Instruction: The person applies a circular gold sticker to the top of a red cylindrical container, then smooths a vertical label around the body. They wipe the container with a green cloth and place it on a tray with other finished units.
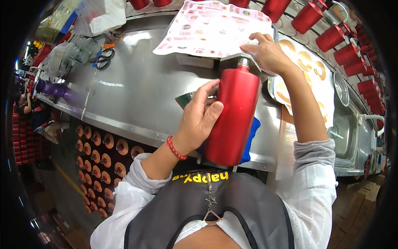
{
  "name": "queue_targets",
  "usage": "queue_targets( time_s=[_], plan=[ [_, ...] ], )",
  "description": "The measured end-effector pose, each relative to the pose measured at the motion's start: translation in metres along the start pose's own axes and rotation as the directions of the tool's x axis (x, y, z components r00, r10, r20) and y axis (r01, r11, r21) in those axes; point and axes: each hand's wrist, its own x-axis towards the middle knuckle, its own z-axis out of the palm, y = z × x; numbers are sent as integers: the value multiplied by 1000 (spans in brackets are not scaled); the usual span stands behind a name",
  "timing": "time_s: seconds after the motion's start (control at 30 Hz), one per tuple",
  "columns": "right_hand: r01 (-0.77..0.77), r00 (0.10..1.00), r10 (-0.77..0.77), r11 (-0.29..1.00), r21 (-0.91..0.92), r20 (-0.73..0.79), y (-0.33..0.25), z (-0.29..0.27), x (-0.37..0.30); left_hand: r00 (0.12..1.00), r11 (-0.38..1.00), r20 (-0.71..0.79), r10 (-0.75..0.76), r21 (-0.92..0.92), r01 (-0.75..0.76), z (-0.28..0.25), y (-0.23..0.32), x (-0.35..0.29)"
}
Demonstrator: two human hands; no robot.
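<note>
My left hand (199, 118) grips a large matte red bottle (235, 114) by its side, with the fingers partly behind it. The bottle tilts slightly, its bare metallic neck pointing away from me. A red bead bracelet circles my left wrist. Beyond the neck, my right hand (268, 53) reaches onto a sheet of printed labels (215, 33), fingers apart, touching its right edge. No label shows between those fingertips. To the right of that hand lies a white sheet with round gold labels (306, 61). A blue cloth (251, 143) shows behind the bottle's lower end.
Black-handled scissors (104, 59) and clear tape rolls (62, 56) lie on the left of the steel table (128, 95). A purple bottle (54, 88) stands at its left end. Red bottles (307, 17) line the far right. Several bottles (95, 157) stand below left; a sink (344, 137) is right.
</note>
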Motion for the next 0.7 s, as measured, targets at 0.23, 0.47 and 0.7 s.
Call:
queue_targets(
  time_s=[0.23, 0.47, 0.7],
  plan=[
    [-140, 987, 157, 937, -321, 27, 64, -11, 20, 1000, 989, 8, 10, -148, -8, -7, -36, 8],
    [-523, 852, 499, 832, -184, -159, 81, 31, 35, 999, 985, 12, 52, -162, -50, -10, -52, 11],
    [-658, 746, 657, 753, 35, -111, 94, 48, 46, 997, 987, 3, 81, -141, -80, -13, -59, 9]
  ],
)
